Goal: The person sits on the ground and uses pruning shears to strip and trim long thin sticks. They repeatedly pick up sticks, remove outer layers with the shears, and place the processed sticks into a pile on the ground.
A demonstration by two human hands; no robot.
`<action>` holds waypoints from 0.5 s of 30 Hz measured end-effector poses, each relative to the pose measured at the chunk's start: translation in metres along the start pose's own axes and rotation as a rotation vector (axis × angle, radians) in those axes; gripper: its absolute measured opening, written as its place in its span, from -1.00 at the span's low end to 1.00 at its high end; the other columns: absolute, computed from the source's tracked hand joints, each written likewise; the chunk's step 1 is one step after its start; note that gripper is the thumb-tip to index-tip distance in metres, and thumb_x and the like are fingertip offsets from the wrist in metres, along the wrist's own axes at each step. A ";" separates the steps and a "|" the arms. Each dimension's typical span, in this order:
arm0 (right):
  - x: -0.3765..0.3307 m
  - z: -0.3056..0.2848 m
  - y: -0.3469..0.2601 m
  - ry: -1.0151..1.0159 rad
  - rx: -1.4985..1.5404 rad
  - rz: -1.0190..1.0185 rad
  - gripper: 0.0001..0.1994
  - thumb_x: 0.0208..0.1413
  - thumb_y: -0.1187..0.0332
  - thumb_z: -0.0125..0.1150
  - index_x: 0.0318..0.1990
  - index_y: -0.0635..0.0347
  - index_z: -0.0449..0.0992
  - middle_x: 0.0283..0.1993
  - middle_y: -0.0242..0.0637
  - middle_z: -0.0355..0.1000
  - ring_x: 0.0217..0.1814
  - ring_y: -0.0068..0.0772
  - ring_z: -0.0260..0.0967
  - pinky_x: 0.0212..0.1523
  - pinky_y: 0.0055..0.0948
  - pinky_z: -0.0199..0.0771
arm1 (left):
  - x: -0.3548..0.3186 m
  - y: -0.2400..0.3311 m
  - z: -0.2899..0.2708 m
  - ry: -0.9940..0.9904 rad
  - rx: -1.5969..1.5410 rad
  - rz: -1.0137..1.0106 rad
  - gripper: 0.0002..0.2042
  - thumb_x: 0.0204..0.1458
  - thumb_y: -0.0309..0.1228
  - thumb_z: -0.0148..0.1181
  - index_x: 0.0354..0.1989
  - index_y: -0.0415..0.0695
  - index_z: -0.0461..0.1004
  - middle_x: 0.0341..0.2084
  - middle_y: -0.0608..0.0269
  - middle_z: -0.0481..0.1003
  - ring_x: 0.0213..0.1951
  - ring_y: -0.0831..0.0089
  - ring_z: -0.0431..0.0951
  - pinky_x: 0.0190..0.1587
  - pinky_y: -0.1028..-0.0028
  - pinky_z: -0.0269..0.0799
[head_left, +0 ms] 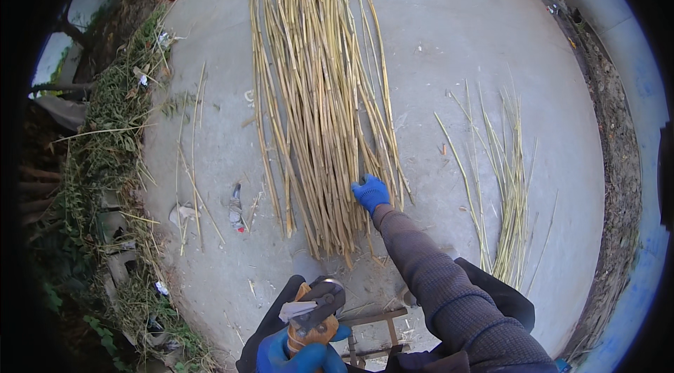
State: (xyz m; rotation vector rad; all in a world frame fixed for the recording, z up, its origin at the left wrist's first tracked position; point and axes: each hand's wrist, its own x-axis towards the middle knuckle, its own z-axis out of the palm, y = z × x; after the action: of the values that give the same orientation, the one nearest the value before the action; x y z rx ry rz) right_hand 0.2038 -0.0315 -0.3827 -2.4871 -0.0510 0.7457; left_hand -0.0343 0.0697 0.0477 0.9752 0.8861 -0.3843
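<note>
A big bundle of long yellow reed stalks [316,92] lies on the grey concrete ground [449,43], running away from me. My right hand [370,192], in a blue glove, reaches out to the near right side of the bundle and touches the stalks; whether it grips one I cannot tell. My left hand [291,357], also blue-gloved, stays low near my body and holds a pair of pruning shears [316,311] with orange grips, blades pointing up.
A smaller, thinner pile of stalks [502,183] lies to the right. Loose stalks and litter [235,208] are scattered to the left, beside weeds and rubble [105,162]. A small metal-framed stool [375,334] is under me. A low wall curves along the right.
</note>
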 end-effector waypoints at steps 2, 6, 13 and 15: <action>0.006 -0.001 0.006 -0.053 0.040 -0.043 -0.60 -0.05 0.08 0.21 -0.19 0.24 0.56 -0.17 0.08 0.53 -0.07 0.06 0.50 -0.02 -0.15 0.47 | 0.001 0.003 0.001 -0.015 -0.011 -0.018 -0.64 0.20 -0.33 0.01 0.01 -0.41 0.33 -0.58 0.13 0.50 -0.55 0.38 0.50 -0.47 0.50 0.44; 0.012 -0.011 0.015 -0.224 0.239 0.030 -0.63 -0.13 0.16 0.22 -0.23 0.27 0.59 -0.25 0.04 0.55 -0.16 0.01 0.53 -0.09 -0.22 0.49 | 0.003 0.003 0.006 0.013 0.046 0.029 -0.67 0.20 -0.31 0.02 -0.09 -0.40 0.40 -0.57 0.14 0.50 -0.55 0.38 0.49 -0.47 0.50 0.43; -0.011 -0.031 0.003 -0.344 0.700 0.051 -0.69 0.00 0.27 0.20 -0.14 0.26 0.52 -0.36 -0.17 0.52 -0.39 -0.30 0.47 -0.34 -0.37 0.46 | -0.005 -0.003 0.007 0.026 0.052 0.102 -0.69 0.20 -0.29 0.05 -0.17 -0.36 0.46 -0.56 0.15 0.51 -0.53 0.44 0.49 -0.42 0.52 0.42; -0.023 -0.041 -0.002 -0.357 1.001 0.119 -0.71 0.10 0.29 0.16 -0.06 0.23 0.47 -0.33 -0.24 0.50 -0.42 -0.40 0.44 -0.40 -0.47 0.44 | -0.006 -0.007 0.002 0.041 0.023 0.119 -0.63 0.18 -0.26 0.07 -0.08 -0.40 0.42 -0.56 0.14 0.51 -0.55 0.41 0.49 -0.45 0.51 0.43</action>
State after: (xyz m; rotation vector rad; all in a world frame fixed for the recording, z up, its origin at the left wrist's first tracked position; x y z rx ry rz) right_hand 0.2061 -0.0542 -0.3412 -1.4058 0.2771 0.9517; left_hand -0.0409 0.0636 0.0490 1.0542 0.8574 -0.2747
